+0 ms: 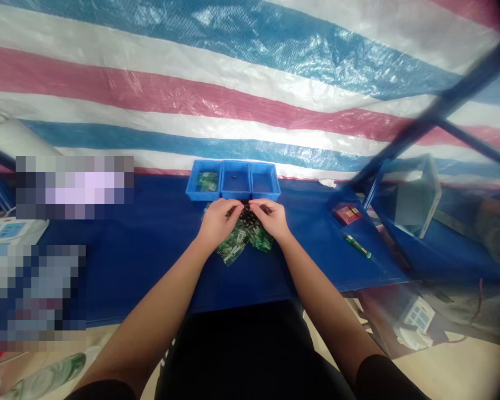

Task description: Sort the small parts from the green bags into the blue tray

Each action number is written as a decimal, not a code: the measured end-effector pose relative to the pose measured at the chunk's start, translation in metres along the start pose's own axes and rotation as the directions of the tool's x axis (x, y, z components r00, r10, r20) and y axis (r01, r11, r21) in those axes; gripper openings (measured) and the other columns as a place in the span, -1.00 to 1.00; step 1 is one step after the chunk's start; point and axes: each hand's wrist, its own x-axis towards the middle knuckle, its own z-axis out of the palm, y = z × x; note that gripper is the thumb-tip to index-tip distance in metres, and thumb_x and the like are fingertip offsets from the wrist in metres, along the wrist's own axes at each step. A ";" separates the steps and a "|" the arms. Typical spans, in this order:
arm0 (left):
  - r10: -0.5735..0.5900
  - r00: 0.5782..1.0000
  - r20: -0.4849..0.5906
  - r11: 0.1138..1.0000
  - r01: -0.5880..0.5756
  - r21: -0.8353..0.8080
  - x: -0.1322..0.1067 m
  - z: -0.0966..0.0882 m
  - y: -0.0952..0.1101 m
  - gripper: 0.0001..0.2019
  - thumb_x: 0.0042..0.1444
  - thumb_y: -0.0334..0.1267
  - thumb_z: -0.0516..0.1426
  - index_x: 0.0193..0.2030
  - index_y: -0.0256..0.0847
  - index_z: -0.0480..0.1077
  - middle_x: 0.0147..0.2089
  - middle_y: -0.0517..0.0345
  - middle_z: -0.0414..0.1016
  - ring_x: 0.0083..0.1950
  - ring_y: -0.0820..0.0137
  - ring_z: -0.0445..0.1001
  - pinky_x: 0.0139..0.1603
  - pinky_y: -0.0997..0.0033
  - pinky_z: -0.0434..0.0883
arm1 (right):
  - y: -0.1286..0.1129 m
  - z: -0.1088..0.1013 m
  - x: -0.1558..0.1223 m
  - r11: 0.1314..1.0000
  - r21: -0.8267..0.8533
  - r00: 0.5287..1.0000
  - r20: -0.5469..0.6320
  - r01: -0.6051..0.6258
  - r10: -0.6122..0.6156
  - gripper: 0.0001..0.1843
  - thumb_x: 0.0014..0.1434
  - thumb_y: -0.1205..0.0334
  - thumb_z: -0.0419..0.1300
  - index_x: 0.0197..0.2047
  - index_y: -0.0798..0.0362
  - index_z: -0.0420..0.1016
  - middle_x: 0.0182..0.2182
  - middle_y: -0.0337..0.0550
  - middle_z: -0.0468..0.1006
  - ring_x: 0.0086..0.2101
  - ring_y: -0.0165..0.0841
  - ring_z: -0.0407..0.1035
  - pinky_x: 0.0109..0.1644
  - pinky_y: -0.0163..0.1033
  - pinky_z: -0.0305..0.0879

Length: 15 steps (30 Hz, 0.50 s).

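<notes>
Three boxy bins (202, 196); left hand (217, 221), right hand (272, 218) pinching dark piece (246, 205) over glossy green packets (233, 246).

Before you: striped tarpaulin (233, 105), blue, white, red. Blue table (129, 266), your right side: one dark-red box (347, 214); one green tube (358, 246), near it; one white scrap (327, 182), rear edge. Your far right: one slanting blue bar (454, 91).

On our blue table (150, 250) stand three trays (235, 188) in a row; just in front of them lie green packets (234, 245). To our right lie a red box (347, 214) and, nearer us, a green tube (358, 246).
</notes>
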 end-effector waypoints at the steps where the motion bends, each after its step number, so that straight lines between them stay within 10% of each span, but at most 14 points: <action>1: -0.001 1.000 0.004 1.000 0.001 -0.013 0.000 0.000 0.000 -0.72 0.32 -0.09 0.00 -0.15 -0.16 0.48 -0.26 0.10 0.55 -0.22 0.32 0.44 -0.21 0.35 0.33 | -0.002 0.000 -0.001 0.999 -0.037 1.000 0.013 0.022 -0.022 -0.73 0.16 0.02 0.27 -0.17 0.01 0.63 -0.30 -0.15 0.61 -0.42 -0.40 0.39 -0.31 -0.24 0.38; 15: -0.025 1.000 0.001 0.995 0.025 0.101 0.000 0.003 -0.003 -0.78 0.31 -0.16 0.04 -0.15 -0.18 0.46 -0.23 0.08 0.57 -0.13 0.25 0.46 -0.07 0.17 0.27 | -0.008 -0.005 0.007 0.928 -0.265 0.959 0.178 0.262 -0.220 -0.84 0.22 0.24 0.24 -0.13 -0.06 0.59 -0.26 -0.13 0.63 -0.21 -0.27 0.44 -0.10 -0.08 0.43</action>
